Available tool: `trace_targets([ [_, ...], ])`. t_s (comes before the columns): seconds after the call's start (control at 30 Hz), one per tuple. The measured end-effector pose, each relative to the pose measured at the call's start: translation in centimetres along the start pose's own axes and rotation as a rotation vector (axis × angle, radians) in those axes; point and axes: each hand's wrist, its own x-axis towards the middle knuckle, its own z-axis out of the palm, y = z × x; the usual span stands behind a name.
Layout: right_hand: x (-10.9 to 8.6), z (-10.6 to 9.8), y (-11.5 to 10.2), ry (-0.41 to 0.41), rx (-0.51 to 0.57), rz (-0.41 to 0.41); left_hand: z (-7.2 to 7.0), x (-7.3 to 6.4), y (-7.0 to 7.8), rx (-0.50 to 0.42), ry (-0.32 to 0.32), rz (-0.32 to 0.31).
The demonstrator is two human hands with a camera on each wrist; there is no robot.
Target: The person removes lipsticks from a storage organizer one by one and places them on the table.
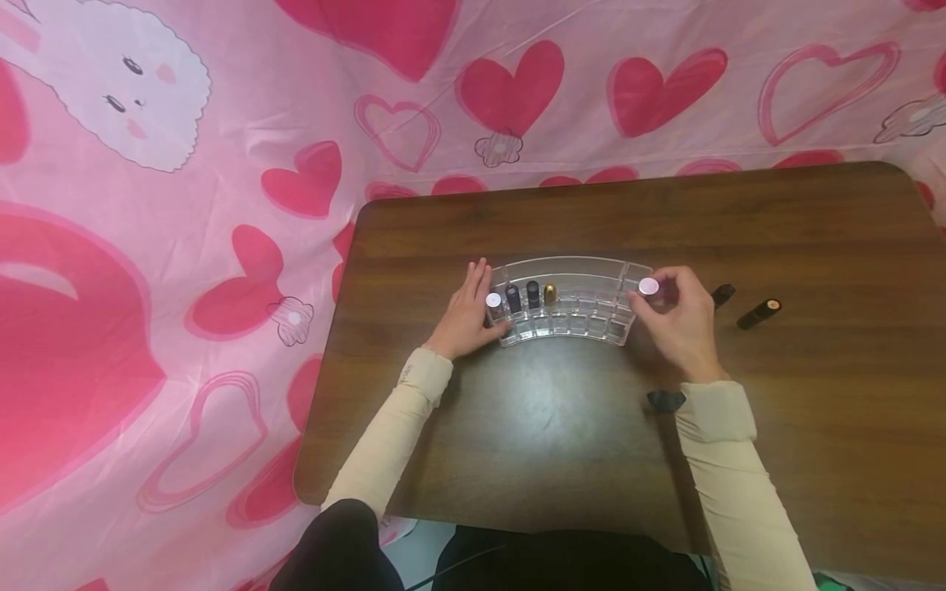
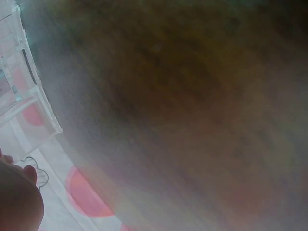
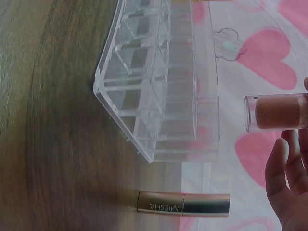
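Observation:
A clear, curved lipstick organizer (image 1: 565,267) with stepped compartments sits on the table. My left hand (image 1: 467,316) rests against its left end, fingers straight toward the back and thumb at the front corner. Beside that hand, a white-topped tube (image 1: 493,302) stands in the organizer, followed by two dark lipsticks and a gold one (image 1: 550,293). At the right end, my right hand (image 1: 683,320) pinches a lip gloss tube (image 1: 649,286) with a pale pink top. In the right wrist view this tube has clear walls and brownish-pink contents, held above the organizer's level.
Right of the right hand, a dark tube (image 1: 723,295) and a black lipstick (image 1: 760,313) with a gold end stand on the brown table (image 1: 547,427). The right wrist view shows a lipstick lettered MISSHA (image 3: 183,204) upright near the organizer. A pink heart-patterned cloth (image 1: 414,131) hangs behind.

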Motion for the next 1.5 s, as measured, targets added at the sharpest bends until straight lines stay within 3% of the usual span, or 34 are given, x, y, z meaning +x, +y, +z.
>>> trace_targets([
  [0.23, 0.0, -0.8, 0.4, 0.054, 0.016, -0.008, 0.0, 0.0, 0.1, -0.005, -0.008, -0.011],
  [0.53, 0.0, -2.4, 0.6, 0.107, 0.025, 0.082, 0.0, 0.0, 0.0, -0.013, 0.002, -0.006],
  [0.87, 0.1, -3.6, 0.9, 0.183, 0.060, 0.070, 0.1, 0.1, -0.1, -0.009, -0.004, -0.015],
  [1.23, 0.0, -5.5, 1.4, 0.240, 0.052, 0.190, -0.1, -0.1, 0.1, -0.009, 0.000, -0.011],
  [1.5, -0.1, -6.9, 1.7, 0.295, 0.117, 0.203, -0.1, -0.1, 0.0, -0.009, 0.002, -0.003],
])
